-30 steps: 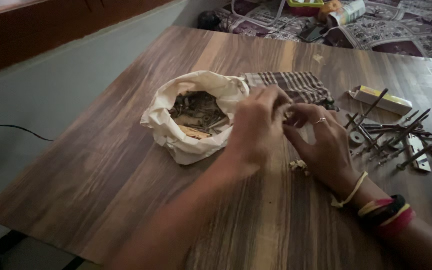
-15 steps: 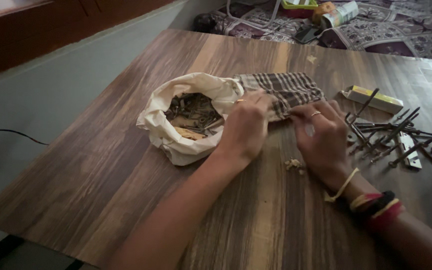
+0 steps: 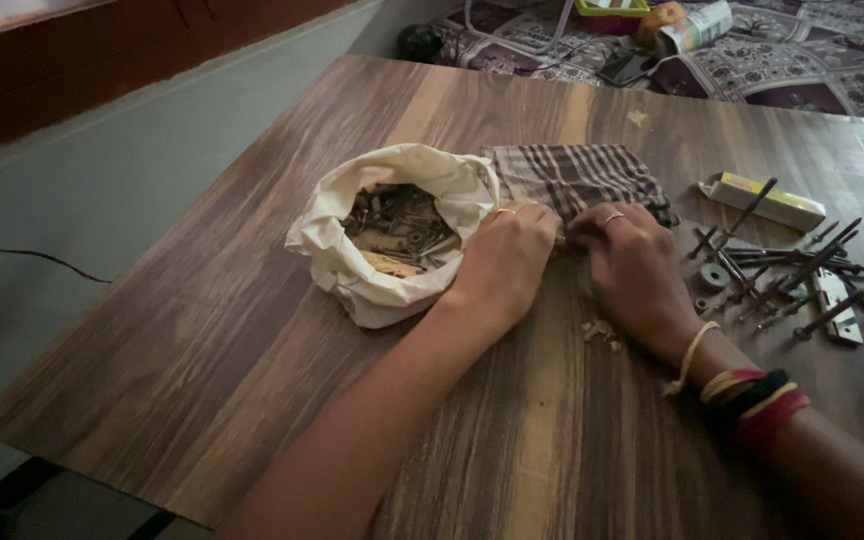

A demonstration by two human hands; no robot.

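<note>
Both hands rest knuckles-up on the wooden desk [image 3: 252, 330], fingers curled together over something small between them; what each grip holds cannot be told. The left hand [image 3: 505, 262] touches the open white cloth bag [image 3: 352, 275] of screws, the right hand [image 3: 635, 268] the checked cloth [image 3: 577, 178]. Long bolts [image 3: 787, 275] lie just beside the right hand.

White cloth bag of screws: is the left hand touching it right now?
Touching. The head view shows the left hand resting against the near right side of the white cloth bag, its fingers pressed into the rolled rim with no gap visible between them.
</note>
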